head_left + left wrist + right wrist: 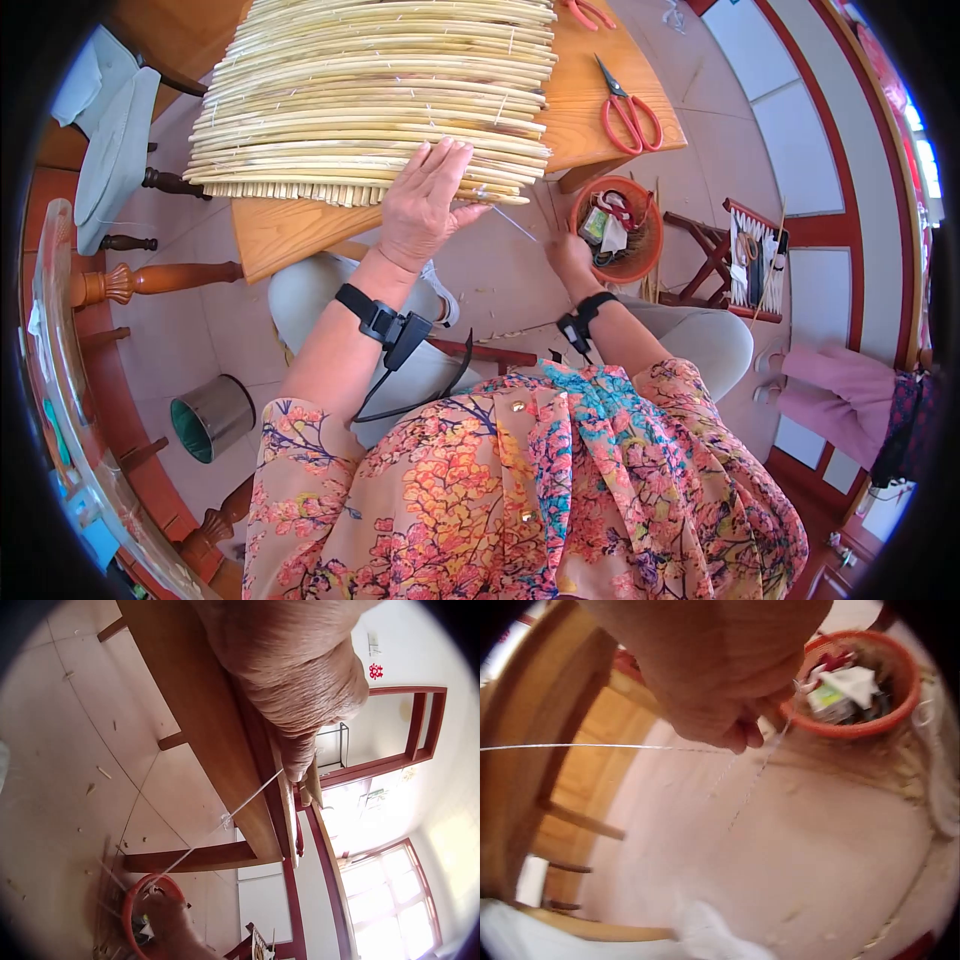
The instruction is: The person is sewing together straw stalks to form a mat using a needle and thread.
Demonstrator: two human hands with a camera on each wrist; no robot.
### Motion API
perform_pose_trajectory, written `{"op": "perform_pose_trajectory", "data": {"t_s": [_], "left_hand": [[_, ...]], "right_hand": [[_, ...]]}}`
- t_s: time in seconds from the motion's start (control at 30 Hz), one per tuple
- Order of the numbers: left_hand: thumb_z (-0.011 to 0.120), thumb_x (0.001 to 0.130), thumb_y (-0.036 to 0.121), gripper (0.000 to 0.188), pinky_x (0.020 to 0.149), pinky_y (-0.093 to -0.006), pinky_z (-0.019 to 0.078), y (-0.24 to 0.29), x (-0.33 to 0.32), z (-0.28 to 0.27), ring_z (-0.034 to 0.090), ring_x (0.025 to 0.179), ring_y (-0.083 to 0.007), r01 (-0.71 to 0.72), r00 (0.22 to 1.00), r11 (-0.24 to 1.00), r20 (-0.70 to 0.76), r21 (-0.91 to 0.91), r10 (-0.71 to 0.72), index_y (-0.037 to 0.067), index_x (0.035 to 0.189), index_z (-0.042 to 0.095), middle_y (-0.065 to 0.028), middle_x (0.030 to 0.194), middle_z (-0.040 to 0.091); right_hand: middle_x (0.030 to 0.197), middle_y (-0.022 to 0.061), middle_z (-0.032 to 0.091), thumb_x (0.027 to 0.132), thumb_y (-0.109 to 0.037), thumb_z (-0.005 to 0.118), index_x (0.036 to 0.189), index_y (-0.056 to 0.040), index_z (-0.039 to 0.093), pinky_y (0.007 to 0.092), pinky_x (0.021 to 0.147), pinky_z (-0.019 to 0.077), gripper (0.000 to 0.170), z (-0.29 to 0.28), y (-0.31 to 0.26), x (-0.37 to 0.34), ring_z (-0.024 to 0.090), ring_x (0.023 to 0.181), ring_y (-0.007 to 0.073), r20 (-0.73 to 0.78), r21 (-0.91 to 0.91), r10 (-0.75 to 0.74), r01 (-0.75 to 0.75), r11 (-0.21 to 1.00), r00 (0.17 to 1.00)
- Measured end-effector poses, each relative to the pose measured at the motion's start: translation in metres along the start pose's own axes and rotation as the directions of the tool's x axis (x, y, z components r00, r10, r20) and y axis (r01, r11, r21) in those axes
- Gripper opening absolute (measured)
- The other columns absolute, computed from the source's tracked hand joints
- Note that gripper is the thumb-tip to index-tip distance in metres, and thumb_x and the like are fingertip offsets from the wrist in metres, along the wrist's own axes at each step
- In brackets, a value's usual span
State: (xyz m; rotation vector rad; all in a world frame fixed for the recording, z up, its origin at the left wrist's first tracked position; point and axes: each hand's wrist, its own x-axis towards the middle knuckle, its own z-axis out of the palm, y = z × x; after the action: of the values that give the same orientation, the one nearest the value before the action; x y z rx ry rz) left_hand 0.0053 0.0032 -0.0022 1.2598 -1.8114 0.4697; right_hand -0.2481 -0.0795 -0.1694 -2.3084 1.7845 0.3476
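Note:
A mat of pale stalks (370, 105), bound in rows with white string, lies on the wooden table. My left hand (422, 208) rests on its near edge, fingers stretched over the last stalks, thumb out to the side beside the string. From that edge a thin white string (515, 222) runs taut to my right hand (570, 262), held out over the floor by the orange basket. In the right wrist view, curled fingertips (751, 735) pinch the string, and loose ends dangle below. The left wrist view shows a small tangle in the string (225, 820) partway along.
Red-handled scissors (630, 120) and another red-handled tool (590, 12) lie on the table (590, 90). An orange basket (655, 235) of scraps stands on the floor, with a folding stool (740, 265) farther right. At left are a metal bin (225, 405) and a chair (118, 150).

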Motion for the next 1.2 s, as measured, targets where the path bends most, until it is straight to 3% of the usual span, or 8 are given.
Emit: {"op": "perform_pose_trajectory", "data": {"t_s": [0.1,0.17,0.27,0.3,0.4,0.53,0.73,1.2], "left_hand": [[0.069,0.067,0.037,0.061,0.092,-0.0382,0.0437,-0.001,0.002,-0.002,0.056,0.104,-0.0266,-0.025,1.0,0.999,0.006,0.02,0.025,0.0,0.113,0.052,-0.0109,0.108,0.06],[0.069,0.068,0.037,0.061,0.092,-0.0379,0.0439,0.001,0.002,-0.003,0.056,0.103,-0.0268,-0.014,1.0,1.0,0.013,0.008,0.014,0.0,0.113,0.052,-0.0116,0.108,0.06],[0.068,0.069,0.038,0.06,0.092,-0.0379,0.0441,-0.003,-0.001,0.0,0.057,0.103,-0.027,-0.026,1.0,1.0,0.003,0.013,0.026,0.0,0.113,0.052,-0.0126,0.107,0.06],[0.068,0.069,0.038,0.06,0.092,-0.0379,0.0441,-0.003,0.0,0.0,0.057,0.103,-0.027,-0.029,1.0,1.0,0.0,0.011,0.029,0.0,0.113,0.052,-0.0126,0.107,0.06],[0.068,0.069,0.038,0.06,0.092,-0.0381,0.0443,-0.003,0.0,-0.001,0.057,0.103,-0.0267,-0.025,1.0,0.999,-0.001,0.029,0.025,0.0,0.113,0.052,-0.0131,0.107,0.06],[0.07,0.065,0.035,0.061,0.093,-0.0378,0.043,-0.005,-0.003,0.002,0.056,0.104,-0.0255,-0.011,1.0,1.0,-0.001,0.006,0.011,0.001,0.112,0.052,-0.0117,0.107,0.06],[0.072,0.062,0.032,0.062,0.094,-0.038,0.0416,-0.002,-0.001,0.001,0.055,0.106,-0.0241,0.013,1.0,1.0,0.012,-0.005,-0.013,0.002,0.112,0.052,-0.009,0.106,0.061],[0.069,0.069,0.035,0.043,0.093,-0.0404,0.0428,0.002,0.005,-0.006,0.056,0.104,-0.0273,-0.024,0.997,1.0,0.069,0.018,0.022,0.004,0.096,0.055,-0.0126,0.106,0.061]], "right_hand": [[0.08,0.0139,0.065,0.079,-0.019,0.053,0.078,-0.0084,0.068,0.038,0.064,0.0528,0.018,0.051,0.051,-0.009,0.065,0.074,0.0287,-0.091,0.104,0.171,-0.161,0.981,0.981],[0.085,0.0132,0.065,0.078,-0.018,0.054,0.083,-0.0094,0.068,0.0378,0.062,0.0529,0.017,0.062,0.063,-0.007,0.065,0.074,0.0274,0.155,-0.375,-0.266,0.305,0.875,0.952],[0.093,0.017,0.063,0.069,-0.02,0.064,0.107,-0.0025,0.058,0.036,0.073,0.049,0.042,0.029,0.032,0.006,0.061,0.087,0.0301,-0.116,0.385,-0.049,0.09,0.919,0.992],[0.089,0.0141,0.064,0.068,-0.019,0.065,0.109,-0.0023,0.056,0.0341,0.069,0.0491,0.045,-0.033,0.0,-0.016,0.062,0.081,0.0286,-0.236,0.6,-0.033,0.173,0.781,0.971],[0.072,0.0012,0.053,0.071,-0.015,0.065,0.11,-0.0031,0.055,0.0228,0.048,0.0371,0.042,-0.096,-0.054,-0.042,0.048,0.056,0.0119,0.027,0.999,-0.318,-0.011,0.051,0.948],[0.068,-0.0043,0.044,0.081,-0.011,0.059,0.086,-0.0064,0.055,0.0169,0.041,0.0227,0.008,-0.112,-0.096,-0.061,0.034,0.047,0.0029,0.119,0.907,-0.631,-0.342,-0.244,0.767],[0.07,-0.0021,0.043,0.087,-0.021,0.055,0.08,-0.0072,0.052,0.0173,0.043,0.0246,0.015,-0.093,-0.076,-0.057,0.035,0.055,0.0042,-0.058,0.713,-0.541,-0.345,-0.61,0.839],[0.066,0.0025,0.046,0.09,-0.014,0.032,0.093,-0.0032,0.046,0.0175,0.033,0.022,0.019,-0.125,-0.105,-0.043,0.031,0.039,0.0053,0.146,0.354,-0.439,-0.462,-0.813,0.886]]}}
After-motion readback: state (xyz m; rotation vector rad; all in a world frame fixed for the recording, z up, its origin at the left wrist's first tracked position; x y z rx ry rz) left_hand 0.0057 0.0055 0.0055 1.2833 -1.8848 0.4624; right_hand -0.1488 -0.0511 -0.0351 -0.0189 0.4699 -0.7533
